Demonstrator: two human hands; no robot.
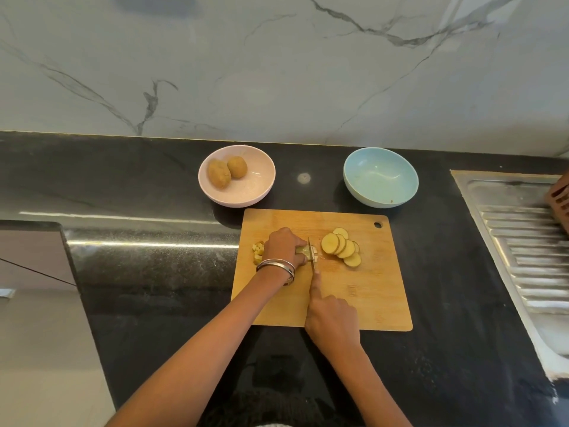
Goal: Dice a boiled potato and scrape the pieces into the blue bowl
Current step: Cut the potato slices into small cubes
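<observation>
A wooden cutting board [369,297] lies on the black counter. My left hand [283,246], with bangles on the wrist, presses down on potato strips [308,250] at the board's middle. My right hand [332,318] grips a knife [312,257], index finger along its spine, with the blade standing in the strips just right of my left fingers. A fan of round potato slices [340,246] lies to the right of the blade. Several diced pieces [258,251] sit at the board's left edge. The blue bowl [381,177] stands behind the board's right corner and holds nothing.
A pink bowl [246,192] with two whole potatoes [227,172] stands behind the board's left corner. A steel sink drainboard [523,248] runs along the right, with a brown object [560,198] at the frame edge. The counter's front edge drops off at the left.
</observation>
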